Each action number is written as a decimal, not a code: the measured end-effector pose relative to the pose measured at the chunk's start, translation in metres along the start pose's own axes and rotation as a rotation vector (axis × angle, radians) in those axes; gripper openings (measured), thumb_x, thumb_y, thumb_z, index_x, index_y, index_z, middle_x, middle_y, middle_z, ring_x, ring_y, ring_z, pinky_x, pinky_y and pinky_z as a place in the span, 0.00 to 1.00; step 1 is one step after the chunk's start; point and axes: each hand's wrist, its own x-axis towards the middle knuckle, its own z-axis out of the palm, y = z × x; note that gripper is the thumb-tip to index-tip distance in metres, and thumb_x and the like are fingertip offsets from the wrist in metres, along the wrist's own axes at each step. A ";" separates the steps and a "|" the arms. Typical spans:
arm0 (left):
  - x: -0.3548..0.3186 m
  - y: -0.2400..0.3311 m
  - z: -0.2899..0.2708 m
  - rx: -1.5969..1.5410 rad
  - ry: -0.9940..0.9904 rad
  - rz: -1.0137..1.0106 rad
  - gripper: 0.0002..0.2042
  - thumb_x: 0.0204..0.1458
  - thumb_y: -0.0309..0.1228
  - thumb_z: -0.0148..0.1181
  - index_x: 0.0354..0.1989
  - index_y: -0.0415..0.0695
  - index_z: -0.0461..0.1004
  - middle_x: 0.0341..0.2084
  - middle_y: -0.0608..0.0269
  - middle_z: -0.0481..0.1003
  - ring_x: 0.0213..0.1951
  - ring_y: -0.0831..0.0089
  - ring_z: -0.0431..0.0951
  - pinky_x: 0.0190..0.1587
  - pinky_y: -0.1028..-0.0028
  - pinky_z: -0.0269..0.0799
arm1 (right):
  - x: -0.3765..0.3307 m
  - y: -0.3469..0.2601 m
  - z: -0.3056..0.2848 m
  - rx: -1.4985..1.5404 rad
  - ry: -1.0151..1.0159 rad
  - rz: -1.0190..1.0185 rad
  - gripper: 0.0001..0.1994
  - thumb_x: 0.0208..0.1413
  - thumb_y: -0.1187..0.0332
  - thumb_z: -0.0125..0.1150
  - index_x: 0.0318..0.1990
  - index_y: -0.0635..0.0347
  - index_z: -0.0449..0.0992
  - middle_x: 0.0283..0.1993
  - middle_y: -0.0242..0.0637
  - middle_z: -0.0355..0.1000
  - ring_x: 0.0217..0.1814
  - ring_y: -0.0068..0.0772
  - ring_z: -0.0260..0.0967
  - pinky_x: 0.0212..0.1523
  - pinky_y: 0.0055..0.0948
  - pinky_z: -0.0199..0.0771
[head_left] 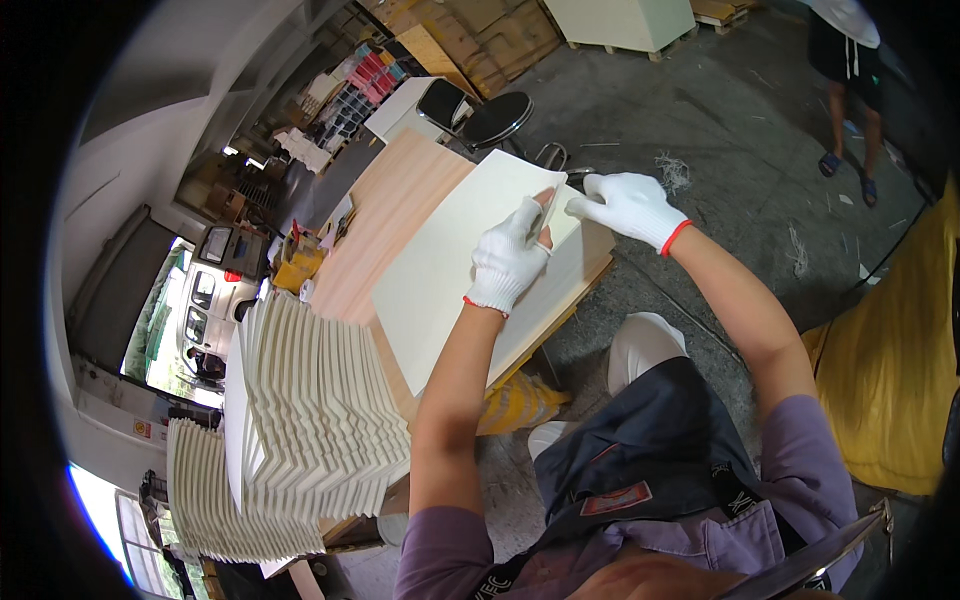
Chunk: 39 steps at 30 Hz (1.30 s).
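A large white sheet lies on the wooden table in front of me, with what look like more layers under its right edge. My left hand, in a white knit glove with bare fingertips, rests on the sheet near that edge, thumb and forefinger stretched apart. Just right of it, my right hand, in a white glove with a red cuff, is closed at the sheet's far right edge. Its fingertips seem to pinch the edge, which looks slightly raised or folded between the hands.
Tall stacks of folded white sheets stand at the left of the wooden table. A black round stool is beyond it. Yellow cloth hangs at right. A person stands at far right; scraps litter the floor.
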 end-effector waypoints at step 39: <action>0.019 -0.019 0.011 -0.269 -0.069 -0.036 0.18 0.58 0.34 0.67 0.57 0.52 0.78 0.37 0.53 0.82 0.35 0.68 0.81 0.43 0.68 0.77 | 0.015 -0.006 0.036 0.410 0.225 0.053 0.25 0.70 0.42 0.43 0.47 0.54 0.75 0.43 0.47 0.79 0.47 0.53 0.76 0.46 0.46 0.72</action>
